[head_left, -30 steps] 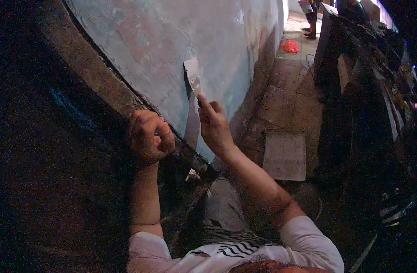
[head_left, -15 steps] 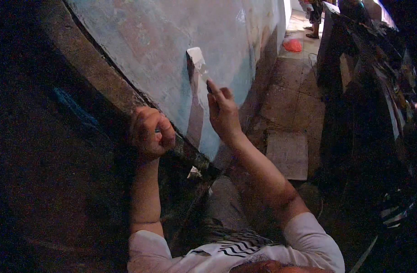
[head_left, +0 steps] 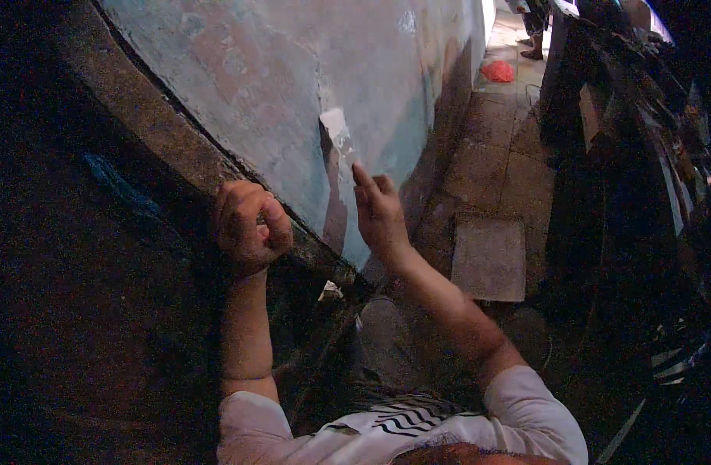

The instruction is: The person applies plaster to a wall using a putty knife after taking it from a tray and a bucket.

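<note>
My right hand [head_left: 383, 213] grips the handle of a putty knife [head_left: 337, 128] whose blade is smeared with white putty. The blade meets the pale blue, patchy wall [head_left: 278, 85] and throws a dark shadow below it. The index finger points along the knife toward the blade. Left of it, my left hand [head_left: 251, 225] is raised with its fingers curled closed, by the dark edge strip [head_left: 173, 136] that borders the wall. What its fingers enclose, if anything, is hidden.
A tiled walkway [head_left: 487, 147] runs away along the wall, with a pale square slab [head_left: 489, 256] lying on it. Farther off are a red plastic bag [head_left: 497, 72] and a standing person's legs [head_left: 534, 35]. Dark clutter [head_left: 650, 132] lines the right side.
The putty knife and my right hand have moved down the wall, toward me. My left hand stays closed and has shifted slightly left in the picture.
</note>
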